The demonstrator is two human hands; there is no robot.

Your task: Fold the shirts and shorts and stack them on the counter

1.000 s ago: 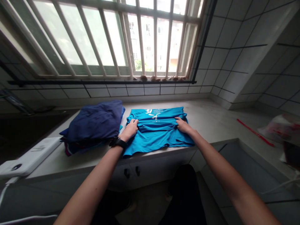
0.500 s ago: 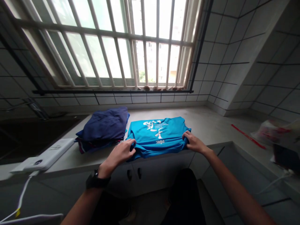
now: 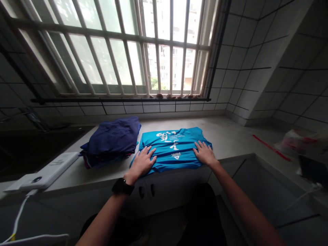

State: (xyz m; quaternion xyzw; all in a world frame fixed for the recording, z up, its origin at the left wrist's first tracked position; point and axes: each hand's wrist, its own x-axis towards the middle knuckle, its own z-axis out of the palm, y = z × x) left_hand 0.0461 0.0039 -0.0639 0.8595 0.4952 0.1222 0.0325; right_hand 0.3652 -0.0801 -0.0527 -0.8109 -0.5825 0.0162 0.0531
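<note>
A blue T-shirt (image 3: pixel 164 157) with white lettering and a PEAK logo lies folded into a rough rectangle at the counter's front edge. My left hand (image 3: pixel 144 160), with a dark watch on its wrist, rests flat on the shirt's left side, fingers spread. On the shirt's right side my right hand (image 3: pixel 204 152) also lies flat with fingers apart. Just left of the shirt sits a pile of folded dark navy clothes (image 3: pixel 112 136), a red-trimmed piece showing at its bottom.
A white power strip (image 3: pixel 52 172) with a cable stands at the counter's left, beside the dark sink (image 3: pixel 15 150). To the right lie a red strap (image 3: pixel 271 147), a plastic bag (image 3: pixel 294 142) and a dark device (image 3: pixel 314 171). A barred window is behind the counter (image 3: pixel 225 133).
Both hands have let go of the shirt's front edge and now lie flat on top. The front edge is smoother, and the whole PEAK logo shows.
</note>
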